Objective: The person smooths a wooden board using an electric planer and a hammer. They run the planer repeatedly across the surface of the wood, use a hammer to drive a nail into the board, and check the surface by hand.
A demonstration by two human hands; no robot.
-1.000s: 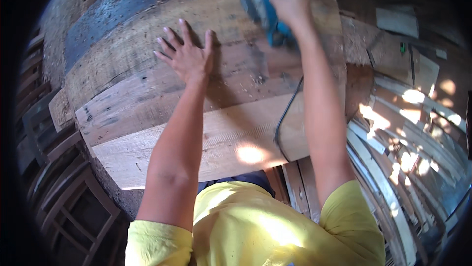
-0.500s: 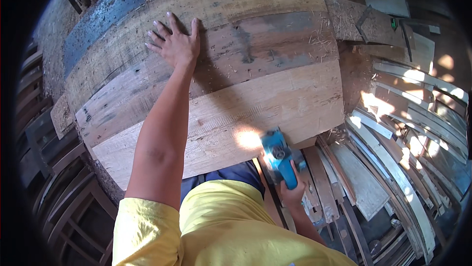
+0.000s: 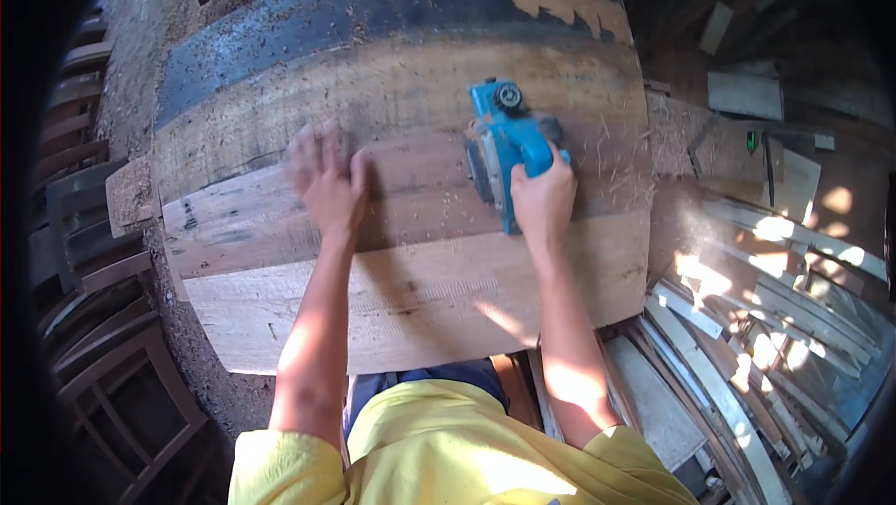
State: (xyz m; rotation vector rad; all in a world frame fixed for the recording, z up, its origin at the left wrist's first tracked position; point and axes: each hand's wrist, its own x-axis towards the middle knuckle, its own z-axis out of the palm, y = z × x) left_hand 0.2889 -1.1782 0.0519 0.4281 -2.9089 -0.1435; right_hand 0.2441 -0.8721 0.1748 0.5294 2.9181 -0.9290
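Observation:
A blue electric hand planer [image 3: 504, 146] is over the right half of a broad panel of wooden boards [image 3: 439, 290]. My right hand [image 3: 544, 192] is closed round its rear handle; the planer's sole faces left, so it looks tipped on its side. Whether it touches the wood I cannot tell. My left hand [image 3: 327, 174], a little blurred, is over the panel's left middle with fingers spread and nothing held. The panel's far board carries worn dark blue paint [image 3: 411, 3], while the nearer boards show bare wood.
Shavings [image 3: 630, 164] litter the panel's right side. Wooden frames [image 3: 131, 402] stand along the left. Stacked strips and planks [image 3: 709, 384] lie at the lower right, with sunlit patches. A side board at the right holds a small green item [image 3: 751, 141].
My right hand has lifted the planer from beside the panel's near edge up over its middle. My left hand has drawn back slightly toward me. The view has shifted.

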